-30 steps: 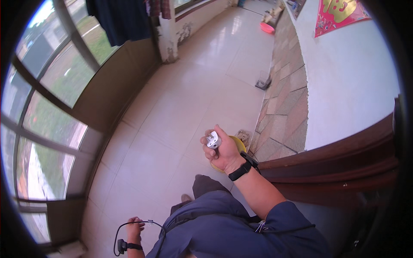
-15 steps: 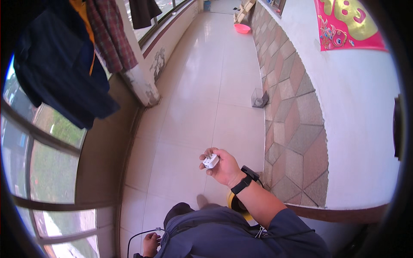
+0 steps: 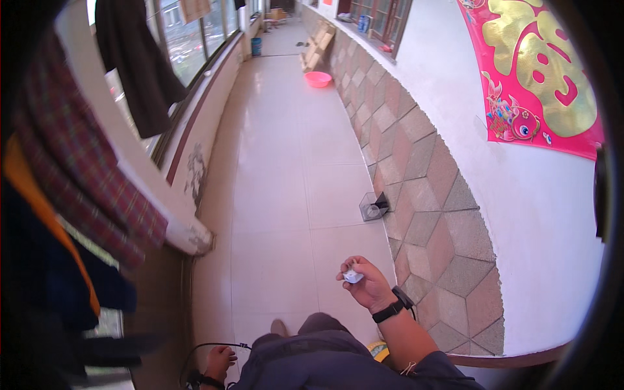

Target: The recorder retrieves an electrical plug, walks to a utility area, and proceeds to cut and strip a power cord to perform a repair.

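Observation:
My right hand [image 3: 367, 279] is held out in front of my body, its fingers closed around a small white plug adapter [image 3: 353, 275]. In the earlier frame metal prongs showed on the adapter; now it is partly covered by the fingers. On that wrist I wear a black band with a small black device [image 3: 402, 298]. My left hand [image 3: 221, 358] hangs low at my left side with its fingers curled in, and I see nothing in it. A thin black cable [image 3: 207, 344] loops close above that hand.
A clear box [image 3: 372, 207] stands on the tiled floor against the stone-clad wall [image 3: 448, 240] at right. Farther along are a pink basin [image 3: 318, 79] and a wooden pallet [image 3: 318, 45]. Clothes hang at left, including a plaid shirt [image 3: 84, 156]. Something yellow [image 3: 377, 351] lies beside my right leg.
My view has tipped up and moved along the corridor, so the clear box appears nearer. My right hand has turned, and the adapter's prongs no longer show clearly.

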### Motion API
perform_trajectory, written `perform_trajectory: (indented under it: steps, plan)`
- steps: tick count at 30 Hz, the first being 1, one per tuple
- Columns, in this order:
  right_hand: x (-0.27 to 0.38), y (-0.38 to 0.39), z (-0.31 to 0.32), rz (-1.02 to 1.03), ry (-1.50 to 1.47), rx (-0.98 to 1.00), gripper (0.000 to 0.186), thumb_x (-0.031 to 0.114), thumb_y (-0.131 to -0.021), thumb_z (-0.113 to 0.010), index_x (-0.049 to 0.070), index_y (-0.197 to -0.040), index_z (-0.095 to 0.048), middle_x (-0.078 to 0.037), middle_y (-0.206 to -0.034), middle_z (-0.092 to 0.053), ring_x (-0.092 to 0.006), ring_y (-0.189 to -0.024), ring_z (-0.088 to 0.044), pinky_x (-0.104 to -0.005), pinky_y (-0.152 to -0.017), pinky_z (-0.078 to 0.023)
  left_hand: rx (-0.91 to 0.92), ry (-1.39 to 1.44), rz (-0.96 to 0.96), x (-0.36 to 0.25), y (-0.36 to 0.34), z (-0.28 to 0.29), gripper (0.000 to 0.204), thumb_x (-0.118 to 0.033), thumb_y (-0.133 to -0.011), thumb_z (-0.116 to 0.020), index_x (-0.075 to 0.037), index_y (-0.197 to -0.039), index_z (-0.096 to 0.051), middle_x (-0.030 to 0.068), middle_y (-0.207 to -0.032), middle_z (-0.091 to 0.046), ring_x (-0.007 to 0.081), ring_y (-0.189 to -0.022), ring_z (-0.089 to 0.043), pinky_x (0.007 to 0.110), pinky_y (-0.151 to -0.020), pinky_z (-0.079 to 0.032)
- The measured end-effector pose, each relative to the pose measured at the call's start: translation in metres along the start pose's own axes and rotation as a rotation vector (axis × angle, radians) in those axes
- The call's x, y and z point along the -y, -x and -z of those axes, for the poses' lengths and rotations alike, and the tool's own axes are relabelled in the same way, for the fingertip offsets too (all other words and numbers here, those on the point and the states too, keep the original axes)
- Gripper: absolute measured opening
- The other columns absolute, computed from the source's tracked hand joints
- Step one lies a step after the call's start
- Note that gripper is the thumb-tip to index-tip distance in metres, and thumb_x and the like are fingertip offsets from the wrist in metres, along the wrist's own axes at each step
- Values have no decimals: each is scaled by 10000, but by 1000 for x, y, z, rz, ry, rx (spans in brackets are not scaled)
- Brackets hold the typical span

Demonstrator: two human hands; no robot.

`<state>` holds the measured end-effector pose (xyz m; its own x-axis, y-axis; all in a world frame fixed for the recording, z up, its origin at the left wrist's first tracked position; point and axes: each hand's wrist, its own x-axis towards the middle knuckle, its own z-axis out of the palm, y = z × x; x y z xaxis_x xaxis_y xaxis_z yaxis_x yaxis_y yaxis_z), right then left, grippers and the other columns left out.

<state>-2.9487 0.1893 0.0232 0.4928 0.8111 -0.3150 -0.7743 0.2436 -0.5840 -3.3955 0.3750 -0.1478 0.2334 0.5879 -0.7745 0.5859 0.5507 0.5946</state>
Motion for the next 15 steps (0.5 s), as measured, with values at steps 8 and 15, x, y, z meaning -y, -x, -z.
perform_trajectory:
  steps: [8,15]
  plan:
    - [99,-177,23,176,-20,-218,112,123,-943,-518,48,-1000,-577,-89,-922,-626,-271,-911,-637,-340,-714,-528,46,36,-101,-242,-187,-48,225,-166,-891,-543,-1,-1041,-577,112,-870,-651,202,-712,-667,305,-568,-518]
    - [220,-369,25,164,0,-188,100,108,-948,-521,47,-999,-584,-107,-960,-637,-293,-964,-644,-391,-819,-547,158,-92,46,-401,-254,-119,251,-167,-910,-534,36,-1052,-576,124,-893,-659,217,-749,-675,315,-594,-533]
